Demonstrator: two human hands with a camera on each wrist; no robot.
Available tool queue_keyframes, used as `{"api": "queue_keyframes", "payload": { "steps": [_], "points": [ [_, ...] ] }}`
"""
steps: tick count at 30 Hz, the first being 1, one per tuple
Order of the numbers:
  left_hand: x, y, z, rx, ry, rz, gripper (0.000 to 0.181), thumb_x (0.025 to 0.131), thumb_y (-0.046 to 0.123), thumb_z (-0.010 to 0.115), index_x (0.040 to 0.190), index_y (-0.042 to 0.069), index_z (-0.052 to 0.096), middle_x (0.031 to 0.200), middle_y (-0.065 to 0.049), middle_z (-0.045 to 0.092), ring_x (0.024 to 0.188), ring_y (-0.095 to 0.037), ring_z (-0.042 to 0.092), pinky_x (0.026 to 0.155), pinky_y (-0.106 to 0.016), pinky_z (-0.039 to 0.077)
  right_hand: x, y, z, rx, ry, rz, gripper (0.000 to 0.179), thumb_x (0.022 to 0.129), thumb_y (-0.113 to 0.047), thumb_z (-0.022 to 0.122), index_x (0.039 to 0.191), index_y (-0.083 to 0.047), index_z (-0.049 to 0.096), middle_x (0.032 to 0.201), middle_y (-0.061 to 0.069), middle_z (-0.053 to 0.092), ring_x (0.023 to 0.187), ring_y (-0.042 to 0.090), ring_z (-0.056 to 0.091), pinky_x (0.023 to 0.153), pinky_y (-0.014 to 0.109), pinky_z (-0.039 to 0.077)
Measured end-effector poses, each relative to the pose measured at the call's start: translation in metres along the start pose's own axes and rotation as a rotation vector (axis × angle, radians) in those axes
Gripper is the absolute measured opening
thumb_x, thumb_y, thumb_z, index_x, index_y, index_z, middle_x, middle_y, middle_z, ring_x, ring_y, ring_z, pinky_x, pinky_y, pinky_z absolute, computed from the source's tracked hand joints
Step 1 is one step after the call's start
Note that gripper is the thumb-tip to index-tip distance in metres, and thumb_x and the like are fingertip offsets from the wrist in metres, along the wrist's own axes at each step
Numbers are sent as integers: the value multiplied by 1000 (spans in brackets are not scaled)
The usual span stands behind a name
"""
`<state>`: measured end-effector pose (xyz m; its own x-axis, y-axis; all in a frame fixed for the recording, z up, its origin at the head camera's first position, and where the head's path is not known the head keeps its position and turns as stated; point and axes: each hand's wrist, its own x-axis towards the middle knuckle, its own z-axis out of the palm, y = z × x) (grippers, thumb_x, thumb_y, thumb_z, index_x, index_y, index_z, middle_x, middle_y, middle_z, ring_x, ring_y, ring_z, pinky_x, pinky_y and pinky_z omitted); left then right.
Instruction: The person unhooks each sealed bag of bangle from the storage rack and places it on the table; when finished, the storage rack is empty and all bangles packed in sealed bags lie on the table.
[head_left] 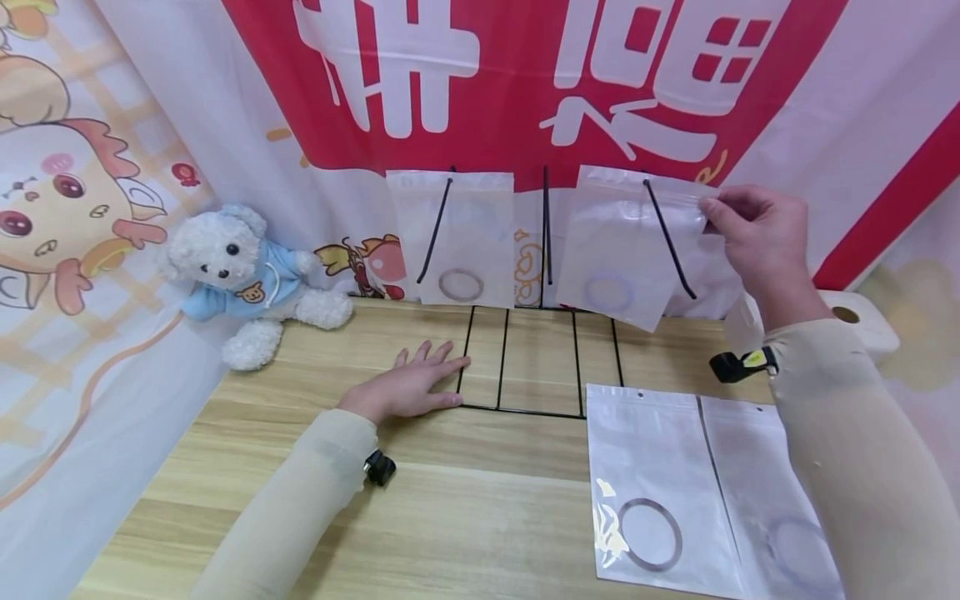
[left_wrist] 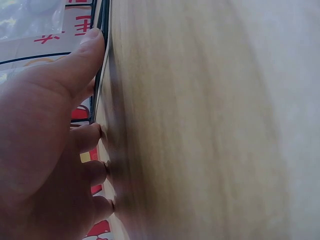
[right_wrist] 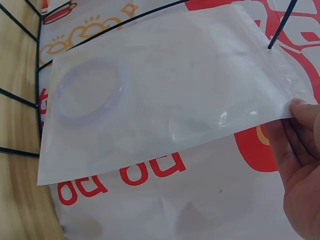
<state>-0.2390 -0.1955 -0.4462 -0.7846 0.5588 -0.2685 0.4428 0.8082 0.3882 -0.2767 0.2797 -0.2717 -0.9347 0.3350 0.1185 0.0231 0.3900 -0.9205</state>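
We read the clock from the middle of the head view, and here just short of three o'clock our right hand (head_left: 761,237) pinches the top corner of a white bag (head_left: 615,225), which hangs at two o'clock with the right hook (head_left: 670,237) running through its upper edge. We'd call this the settling step: it hangs askew, so the next move probably calls for straightening it, then letting that corner go without tugging. Down at eight o'clock our left hand (head_left: 412,387) lies spread, grasping nothing, at the base of the black wire rack (head_left: 503,358), steadying it, we reckon. And what's inside? Through the pinched bag's film we spot a lilac ring (right_wrist: 120,85). Over at eleven o'clock, a second hung bag (head_left: 480,225) carries a greyish ring (head_left: 440,286). Swing to half past four: a flat bag (head_left: 660,450) on the wooden table (head_left: 450,508) shows a brown-grey ring (head_left: 622,533), and just beside it, towards four o'clock, a neighbouring bag (head_left: 750,467), partly hidden by our right sleeve (head_left: 847,433), holds a pale violet ring (head_left: 771,546).
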Motion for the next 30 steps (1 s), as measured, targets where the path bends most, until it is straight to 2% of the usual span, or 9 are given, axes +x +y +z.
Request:
{"api": "queue_keyframes", "payload": {
  "steps": [16, 25, 30],
  "points": [
    [-1, 2, -1, 0, -1, -2, 71, 111, 53, 55, 172, 28, 30, 183, -16, 9, 167, -51, 1, 131, -75, -3, -1, 0, -2, 32, -1, 16, 62, 85, -61, 74, 141, -36, 73, 140, -8, 73, 107, 2, 71, 117, 36, 52],
    [-1, 1, 0, 5, 2, -2, 71, 111, 53, 55, 172, 28, 30, 183, -16, 10, 168, -50, 1, 131, -76, -2, -4, 3, -5, 54, -12, 12, 65, 82, -62, 75, 141, -35, 73, 138, -9, 74, 106, 2, 72, 107, 26, 57],
    [0, 1, 0, -3, 5, 1, 70, 111, 52, 55, 172, 26, 31, 182, -17, 11, 167, -52, 2, 130, -77, -2, -6, 3, -6, 65, -12, 5, 66, 81, -62, 76, 141, -34, 74, 137, -9, 74, 107, 3, 72, 107, 25, 57]
  ]
}}
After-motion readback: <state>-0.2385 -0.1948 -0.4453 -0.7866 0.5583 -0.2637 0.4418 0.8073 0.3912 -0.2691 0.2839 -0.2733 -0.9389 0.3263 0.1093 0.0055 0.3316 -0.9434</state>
